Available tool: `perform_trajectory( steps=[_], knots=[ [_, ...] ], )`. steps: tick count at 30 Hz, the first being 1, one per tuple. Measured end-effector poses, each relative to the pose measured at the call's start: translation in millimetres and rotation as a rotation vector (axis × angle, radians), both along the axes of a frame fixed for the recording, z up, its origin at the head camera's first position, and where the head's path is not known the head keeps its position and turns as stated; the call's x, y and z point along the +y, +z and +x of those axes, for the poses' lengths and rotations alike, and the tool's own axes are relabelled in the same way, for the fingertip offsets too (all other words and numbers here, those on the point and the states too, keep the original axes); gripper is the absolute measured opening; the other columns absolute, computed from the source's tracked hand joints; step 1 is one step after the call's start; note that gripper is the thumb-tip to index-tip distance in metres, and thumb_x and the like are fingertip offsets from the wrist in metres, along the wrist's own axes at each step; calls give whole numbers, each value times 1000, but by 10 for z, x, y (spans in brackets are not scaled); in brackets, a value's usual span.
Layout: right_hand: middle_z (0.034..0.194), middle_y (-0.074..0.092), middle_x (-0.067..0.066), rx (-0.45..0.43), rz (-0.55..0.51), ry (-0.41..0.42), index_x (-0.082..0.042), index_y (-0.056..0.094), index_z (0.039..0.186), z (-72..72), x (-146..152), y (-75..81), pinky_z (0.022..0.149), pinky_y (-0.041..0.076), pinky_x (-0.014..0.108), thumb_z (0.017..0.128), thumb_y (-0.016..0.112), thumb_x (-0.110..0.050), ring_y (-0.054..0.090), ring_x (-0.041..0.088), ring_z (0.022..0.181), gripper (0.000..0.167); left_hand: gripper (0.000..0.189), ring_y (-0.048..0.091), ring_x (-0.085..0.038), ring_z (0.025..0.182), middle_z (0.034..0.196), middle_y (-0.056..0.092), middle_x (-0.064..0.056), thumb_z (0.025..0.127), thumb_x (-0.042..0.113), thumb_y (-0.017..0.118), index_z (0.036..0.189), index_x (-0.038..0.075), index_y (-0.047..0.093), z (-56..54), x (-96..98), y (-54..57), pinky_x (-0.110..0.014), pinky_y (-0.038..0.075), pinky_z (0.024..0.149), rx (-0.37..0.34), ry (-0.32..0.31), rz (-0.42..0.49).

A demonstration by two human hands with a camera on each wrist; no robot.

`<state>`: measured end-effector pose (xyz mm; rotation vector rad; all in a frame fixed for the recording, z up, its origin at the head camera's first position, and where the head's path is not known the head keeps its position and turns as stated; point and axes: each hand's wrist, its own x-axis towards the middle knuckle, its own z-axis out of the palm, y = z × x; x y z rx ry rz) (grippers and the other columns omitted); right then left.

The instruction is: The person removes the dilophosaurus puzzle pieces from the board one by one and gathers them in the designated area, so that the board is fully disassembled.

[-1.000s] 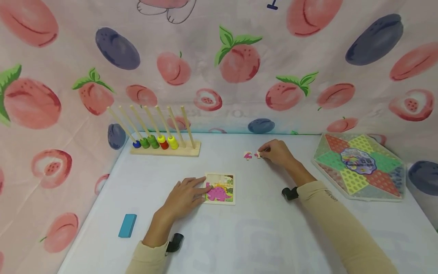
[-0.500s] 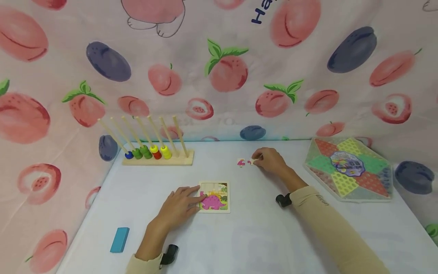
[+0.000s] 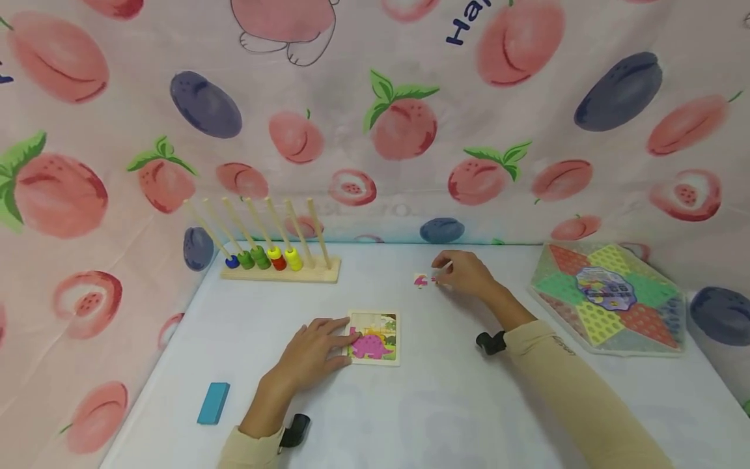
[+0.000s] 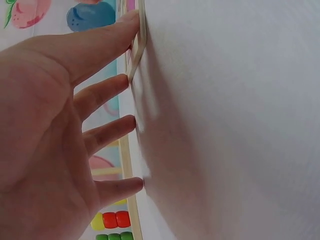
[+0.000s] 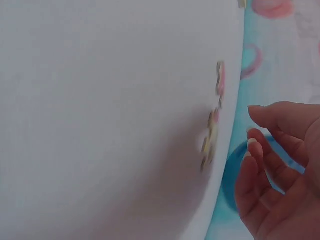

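Note:
A small square wooden jigsaw board with a pink dinosaur picture lies mid-table; its upper left part shows bare wood. My left hand rests at the board's left edge with spread, fairly straight fingers. In the left wrist view, the left thumb overlaps the board's edge and the index fingertip is at its corner. Further back, a pink-and-white jigsaw piece lies on the table. Beside it is a second jigsaw piece, partly covered by my right hand in the head view. The right wrist view shows thumb and fingers bent, apart, with nothing between them.
A wooden bead counter with upright pegs and coloured rings stands at the back left. A blue block lies at front left. A hexagonal board-game box sits at the right. A fruit-print cloth hangs behind the table.
The head view has shifted. My right hand stays by the two loose jigsaw pieces, its fingertips now further apart than before. My left hand keeps its place on the board.

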<state>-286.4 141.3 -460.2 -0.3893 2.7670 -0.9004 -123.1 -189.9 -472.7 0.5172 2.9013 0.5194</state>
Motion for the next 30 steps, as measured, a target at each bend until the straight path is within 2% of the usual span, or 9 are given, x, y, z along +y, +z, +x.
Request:
perform_trajectory(
  steps=[2,4,9,15,18,22,25,30],
  knots=[
    [113,72,10,-1,-25,43,-12,72,114,21,-67,14,71,56,28,92,74,-16,63,23,93,23,44,47,-32,143,155,53,-1,91,33,77,134,28,68,-9,9,16,-70,35,116,-1,-1,-4],
    [111,72,10,2,-50,105,-10,72,113,53,-155,32,68,54,25,90,75,-14,62,21,89,23,43,47,-32,143,154,54,-2,91,33,76,134,28,69,-20,14,37,-70,33,117,-5,5,-1],
    [110,74,8,8,-69,263,-9,73,113,188,-376,98,76,52,25,87,77,-13,62,18,93,26,42,49,-32,142,151,57,-5,91,27,77,132,24,70,-52,14,69,-69,33,118,-5,6,27],
    [116,73,5,-31,-59,401,-11,73,117,342,-555,141,78,53,25,88,79,-16,62,16,95,30,52,47,-29,144,152,55,-3,90,31,78,139,22,61,-109,22,37,-65,34,120,-8,5,22],
    [115,72,5,-49,-55,450,-10,73,117,394,-609,128,81,53,25,87,79,-13,63,14,94,31,59,47,-30,144,153,54,-3,90,34,78,144,22,58,-121,29,28,-64,34,120,-19,8,27],
    [115,70,3,-85,-35,468,-12,74,117,447,-680,59,80,54,22,86,81,-14,61,12,92,32,60,46,-31,144,158,49,-4,90,38,77,145,25,59,-117,25,28,-62,35,120,-16,-2,-15],
    [115,70,0,-67,-7,486,-14,74,118,482,-721,-1,81,53,22,86,83,-19,59,11,91,33,57,47,-30,142,160,46,-2,90,40,77,143,28,61,-112,15,23,-62,37,119,-5,-9,-51],
    [113,66,-1,-20,29,525,-15,76,114,532,-772,-74,83,51,25,86,83,-26,57,10,93,31,54,50,-29,141,159,49,0,88,41,78,139,31,64,-100,11,21,-65,36,118,-6,-1,-51]
  ],
)
